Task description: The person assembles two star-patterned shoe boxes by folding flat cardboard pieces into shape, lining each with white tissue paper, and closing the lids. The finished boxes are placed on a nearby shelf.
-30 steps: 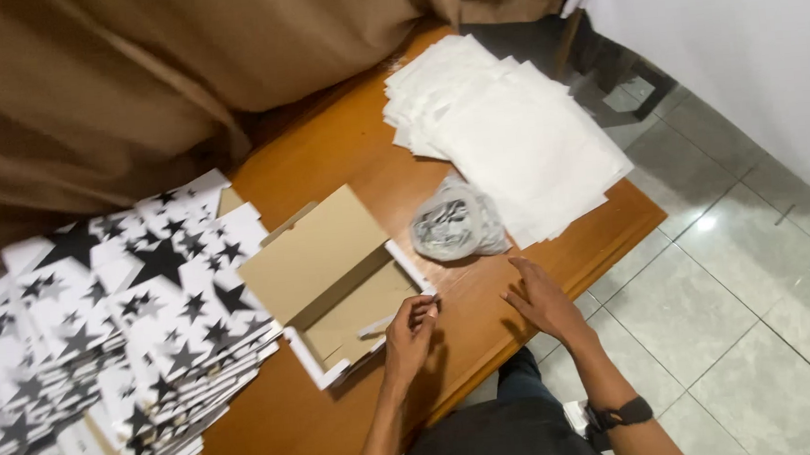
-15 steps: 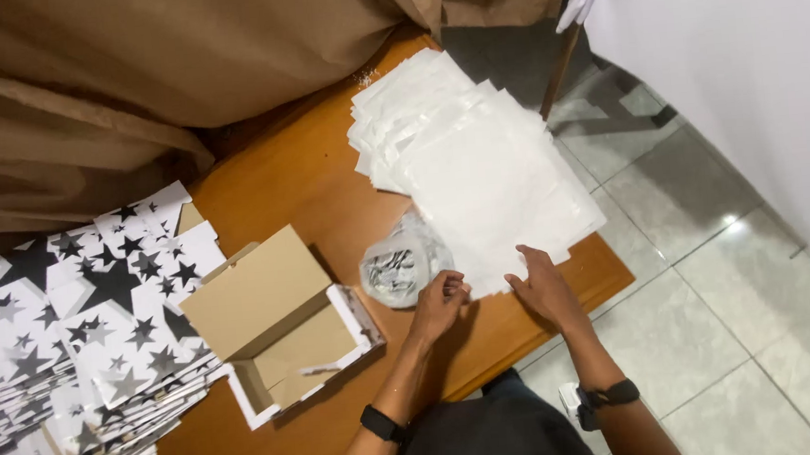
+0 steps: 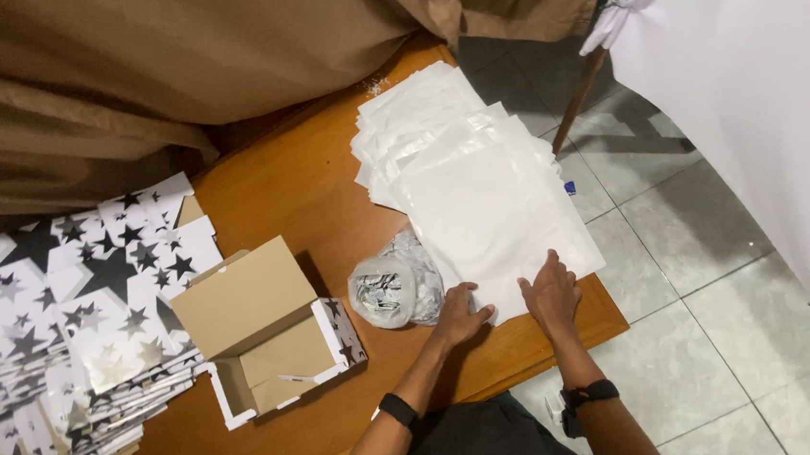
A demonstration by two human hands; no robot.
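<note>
Both hands lay spread and flat on the near edge of the stack of white sheets (image 3: 479, 193) on the table (image 3: 296, 188), the left hand (image 3: 460, 312) at its corner and the right hand (image 3: 551, 291) just beside. A clear bag (image 3: 392, 288) sat touching the stack, beside the open star-printed box (image 3: 274, 339).

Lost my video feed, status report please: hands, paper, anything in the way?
Left hand and right hand flat on white sheet stack, near edge. Plastic bag beside left hand. Open box further left.
</note>
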